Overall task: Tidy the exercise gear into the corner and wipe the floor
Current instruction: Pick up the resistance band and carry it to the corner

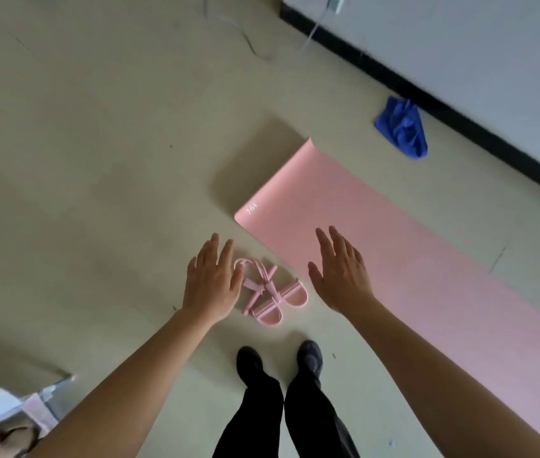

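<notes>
A pink exercise mat [377,233] lies unrolled on the floor, running from the middle toward the lower right. A pink resistance pull-band with foot loops [268,292] lies on the floor just left of the mat's near corner, in front of my feet. My left hand [210,282] hovers above the floor at the band's left side, fingers straight, holding nothing. My right hand [341,269] is stretched out over the mat's edge, fingers straight and spread, empty. A crumpled blue cloth [402,128] lies on the floor near the wall.
A white wall with a black skirting board [460,117] runs diagonally across the upper right. A thin cable [245,34] trails over the floor at the top. My black shoes [278,361] stand below the band. A white object and clutter [1,414] sit at the lower left.
</notes>
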